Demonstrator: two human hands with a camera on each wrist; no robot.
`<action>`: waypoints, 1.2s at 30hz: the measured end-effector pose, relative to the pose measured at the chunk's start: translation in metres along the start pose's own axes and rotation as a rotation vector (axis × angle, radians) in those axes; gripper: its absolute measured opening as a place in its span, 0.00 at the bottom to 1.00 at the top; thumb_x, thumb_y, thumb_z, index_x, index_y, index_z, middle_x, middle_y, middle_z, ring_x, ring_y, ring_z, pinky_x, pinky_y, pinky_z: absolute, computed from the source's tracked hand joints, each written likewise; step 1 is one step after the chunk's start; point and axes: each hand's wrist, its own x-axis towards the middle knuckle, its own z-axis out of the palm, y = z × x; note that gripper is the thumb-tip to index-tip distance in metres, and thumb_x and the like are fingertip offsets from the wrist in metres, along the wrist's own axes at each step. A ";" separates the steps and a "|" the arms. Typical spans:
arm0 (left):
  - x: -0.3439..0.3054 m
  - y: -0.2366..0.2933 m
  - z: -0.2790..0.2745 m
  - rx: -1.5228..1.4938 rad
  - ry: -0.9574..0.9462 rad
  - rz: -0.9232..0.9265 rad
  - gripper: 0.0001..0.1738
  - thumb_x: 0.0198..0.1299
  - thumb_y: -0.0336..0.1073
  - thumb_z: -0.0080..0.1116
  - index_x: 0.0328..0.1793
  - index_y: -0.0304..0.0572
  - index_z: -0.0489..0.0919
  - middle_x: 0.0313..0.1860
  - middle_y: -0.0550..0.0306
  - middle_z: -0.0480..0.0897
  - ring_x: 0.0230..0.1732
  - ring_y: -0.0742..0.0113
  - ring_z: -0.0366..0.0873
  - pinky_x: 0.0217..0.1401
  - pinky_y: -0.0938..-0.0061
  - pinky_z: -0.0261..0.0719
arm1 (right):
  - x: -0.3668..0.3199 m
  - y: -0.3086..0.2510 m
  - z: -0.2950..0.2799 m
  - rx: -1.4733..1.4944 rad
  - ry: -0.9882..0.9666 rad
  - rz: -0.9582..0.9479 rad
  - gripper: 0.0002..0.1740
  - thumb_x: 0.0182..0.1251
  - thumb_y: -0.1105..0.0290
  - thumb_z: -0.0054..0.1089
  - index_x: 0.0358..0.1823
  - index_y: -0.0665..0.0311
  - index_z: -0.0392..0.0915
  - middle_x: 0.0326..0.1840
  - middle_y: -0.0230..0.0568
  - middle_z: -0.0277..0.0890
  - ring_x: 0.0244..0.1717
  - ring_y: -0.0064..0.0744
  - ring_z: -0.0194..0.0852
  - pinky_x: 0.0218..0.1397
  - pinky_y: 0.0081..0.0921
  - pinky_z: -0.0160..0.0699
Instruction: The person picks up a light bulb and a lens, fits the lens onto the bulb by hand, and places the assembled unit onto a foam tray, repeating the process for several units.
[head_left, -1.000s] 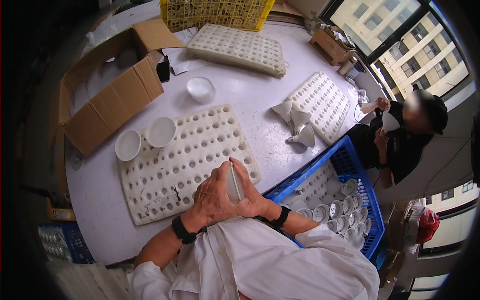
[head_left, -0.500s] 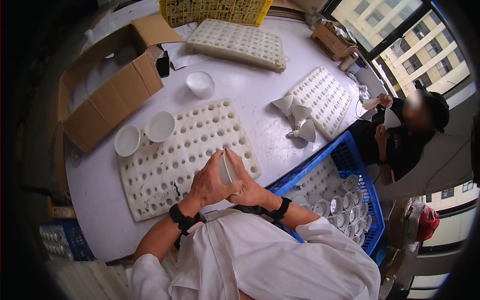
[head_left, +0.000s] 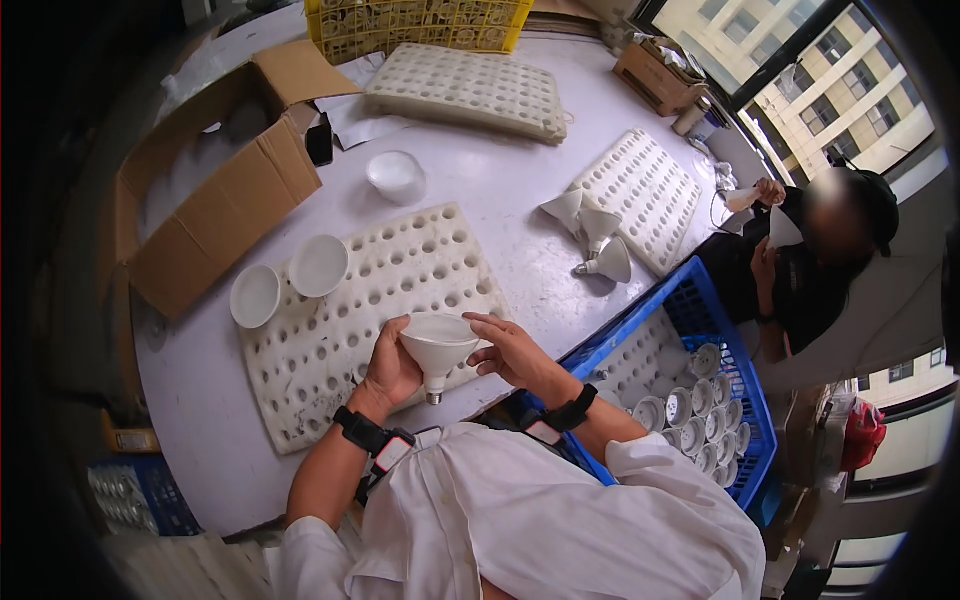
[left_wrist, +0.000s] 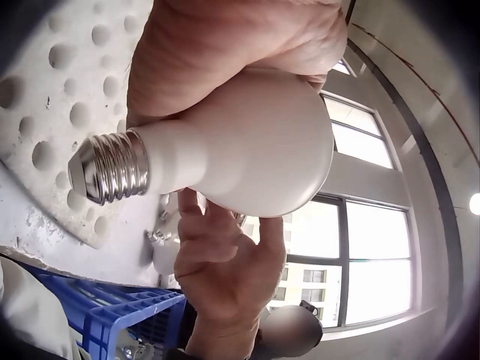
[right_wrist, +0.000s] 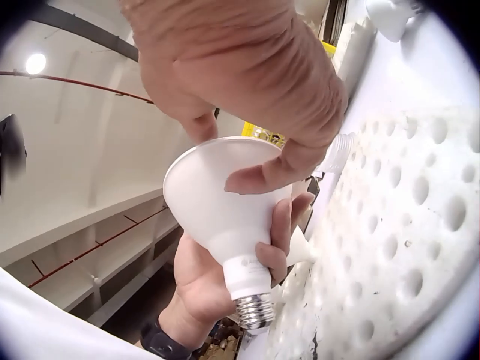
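Observation:
A white cone-shaped bulb (head_left: 438, 346) is held upright above the foam board (head_left: 350, 330), its metal screw base pointing down. The left hand (head_left: 393, 368) grips it from the left; in the right wrist view that hand's fingers wrap round the bulb's neck. The right hand (head_left: 515, 352) touches the wide rim on the other side, fingers spread and loosely bent, as the right wrist view shows with the bulb (right_wrist: 225, 195). In the left wrist view the metal thread (left_wrist: 116, 169) is plain. Two white covers (head_left: 320, 266) lie at the board's left corner.
A blue crate (head_left: 600, 345) with many white parts stands at the right. Several loose bulbs (head_left: 605, 262) lie beside another board (head_left: 650, 195). An open carton (head_left: 225, 215), stacked bowls (head_left: 396, 178), a stacked board and a yellow crate stand further off. Another person (head_left: 800, 270) sits at right.
The bulb has turned from lying sideways between both hands to upright with its base down. The right hand has loosened and moved outward to the right, its fingers now at the rim.

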 end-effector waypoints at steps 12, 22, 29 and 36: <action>-0.010 0.003 -0.015 0.135 0.059 -0.122 0.35 0.58 0.50 0.57 0.68 0.44 0.61 0.59 0.52 0.71 0.59 0.54 0.71 0.58 0.53 0.75 | -0.001 0.001 0.025 -0.396 0.007 -0.422 0.40 0.58 0.66 0.67 0.68 0.72 0.56 0.61 0.49 0.60 0.32 0.25 0.77 0.32 0.21 0.80; -0.013 -0.004 -0.034 -0.059 0.082 -0.019 0.37 0.50 0.44 0.68 0.65 0.46 0.64 0.55 0.55 0.73 0.55 0.59 0.73 0.56 0.60 0.77 | -0.010 -0.005 0.048 -0.743 0.002 -0.612 0.40 0.57 0.69 0.67 0.69 0.67 0.57 0.66 0.50 0.57 0.35 0.24 0.75 0.35 0.19 0.80; -0.019 0.011 -0.014 0.165 0.055 0.245 0.32 0.47 0.29 0.67 0.60 0.41 0.68 0.49 0.56 0.77 0.51 0.61 0.76 0.59 0.65 0.75 | -0.002 0.003 0.040 -0.721 0.033 -0.721 0.31 0.60 0.73 0.62 0.67 0.63 0.64 0.62 0.48 0.67 0.35 0.22 0.73 0.34 0.20 0.79; -0.021 0.014 -0.014 0.372 0.143 0.444 0.31 0.45 0.23 0.65 0.58 0.37 0.69 0.48 0.55 0.77 0.49 0.64 0.76 0.58 0.67 0.75 | -0.001 0.009 0.034 -0.423 -0.053 -0.561 0.29 0.64 0.75 0.59 0.68 0.60 0.64 0.44 0.34 0.79 0.32 0.13 0.65 0.29 0.15 0.71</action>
